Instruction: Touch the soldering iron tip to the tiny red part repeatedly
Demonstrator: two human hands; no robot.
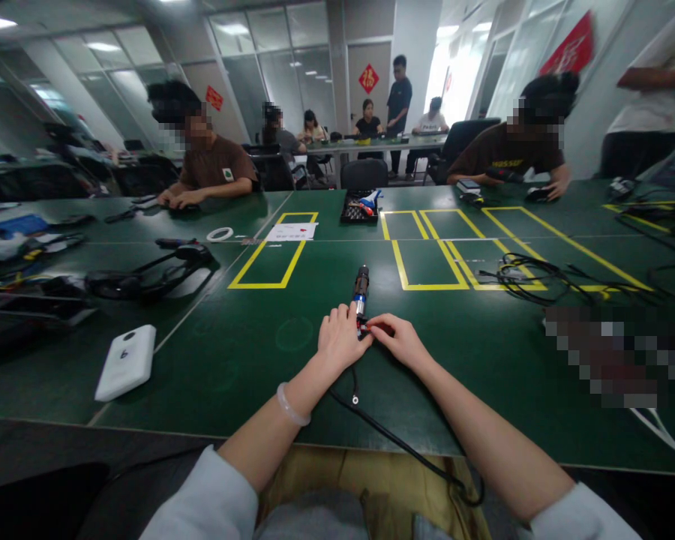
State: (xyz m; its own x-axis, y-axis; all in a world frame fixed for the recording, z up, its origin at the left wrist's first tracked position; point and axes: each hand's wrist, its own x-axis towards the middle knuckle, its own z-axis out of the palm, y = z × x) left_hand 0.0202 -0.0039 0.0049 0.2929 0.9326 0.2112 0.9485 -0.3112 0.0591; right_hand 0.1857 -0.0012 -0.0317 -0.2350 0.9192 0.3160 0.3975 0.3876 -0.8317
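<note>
In front of me on the green table lies a corded electric screwdriver point(361, 289), its tip pointing away from me. Its body shows black, blue and silver sections. My left hand point(340, 334) is closed around its near end, palm down. Close by on the right, my right hand point(399, 339) pinches at that same end, where small red parts show between the hands. What exactly its fingertips hold is hidden. A black cable point(394, 435) runs from under my left hand over the table edge. A short wire with a ring terminal point(355, 400) lies below the hands.
Ahead stands a black tray point(360, 207) with tools. A white power bank point(126, 362) and a black headset-like device point(157, 270) lie left. Coiled black cables point(534, 274) lie right. Yellow tape point(259, 286) marks rectangles; a paper sheet point(291, 232) covers one. Co-workers sit across.
</note>
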